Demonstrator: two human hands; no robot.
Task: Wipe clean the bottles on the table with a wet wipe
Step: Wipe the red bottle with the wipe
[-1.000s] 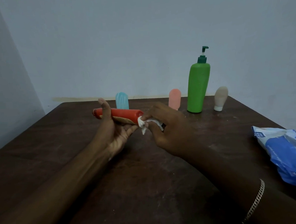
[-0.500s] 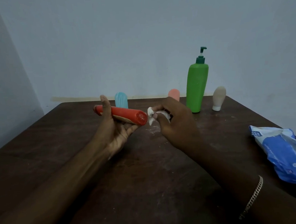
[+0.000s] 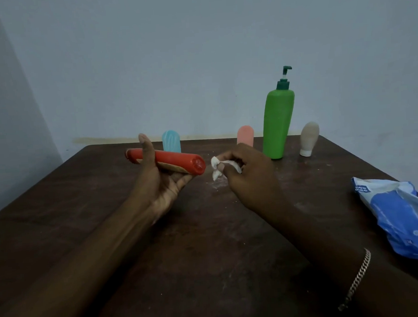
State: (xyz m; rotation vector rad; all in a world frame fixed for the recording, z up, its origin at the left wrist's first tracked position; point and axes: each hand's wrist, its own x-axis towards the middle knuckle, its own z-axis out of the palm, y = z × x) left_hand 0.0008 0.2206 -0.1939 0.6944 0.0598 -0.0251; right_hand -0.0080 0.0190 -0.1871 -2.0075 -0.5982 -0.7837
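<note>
Head view. The left grip (image 3: 160,185) grasps the red bottle (image 3: 169,160) palm up. The thumb lies over the tube toward its left end and the fingers curl beneath it, so the bottle is held clear above the counter (image 3: 208,244), left of centre. Its long axis runs nearly level from left to right, dipping a little to the right, where the round red end faces the other grip.

The right grip (image 3: 248,178) is clenched round a bunched white wipe (image 3: 216,169), and a tuft of it sticks out leftward past the fingertips. The wipe is just beside the bottle's right end but not touching it; a narrow gap shows between them. So the bottle lies straight to the left of the wipe, end-on to it, and the right grip is the one nearest the bare right half of the tube.

I judge the step in hand to be the wiping of the red bottle. The next stroke calls for the wipe to go left across that gap, onto the end or along the body, following the long axis.

Four more stand along the counter's back edge:
- a blue bottle (image 3: 171,141) behind the red one
- a pink bottle (image 3: 245,135) just above the right knuckles
- a tall green bottle (image 3: 278,124) with a pump
- a beige bottle (image 3: 309,137) standing on its cap

I cannot tell whether these have been wiped. A blue pack (image 3: 402,215) lies at the right edge, well apart from both grips.
</note>
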